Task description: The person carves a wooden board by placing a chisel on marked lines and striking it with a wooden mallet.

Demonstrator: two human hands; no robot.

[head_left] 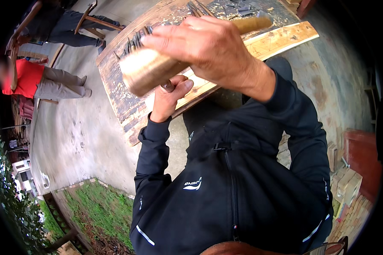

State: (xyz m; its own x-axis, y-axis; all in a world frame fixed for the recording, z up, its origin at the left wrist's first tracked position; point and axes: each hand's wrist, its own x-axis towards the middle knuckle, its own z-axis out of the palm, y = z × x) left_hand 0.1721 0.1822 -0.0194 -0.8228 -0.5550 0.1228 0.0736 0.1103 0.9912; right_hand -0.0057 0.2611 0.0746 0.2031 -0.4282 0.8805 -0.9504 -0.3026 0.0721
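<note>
My right hand is closed around a wooden mallet, whose pale, blurred block head hangs over my left hand. Below it, my left hand grips a tool with a brown round handle, which looks like a chisel; the mallet and fingers hide its blade. Both hands are over a long pale wooden board marked with pencil lines. That board lies along the near edge of a worn wooden workbench. A yellowish rounded wooden piece shows behind my right hand; whether it joins the mallet is unclear.
Several dark, slim tools stand at the bench's left, among wood shavings. Flat grey metal pieces lie at the far side. A person in a red shirt and another in dark clothes are off to the left. Wood blocks are stacked at right.
</note>
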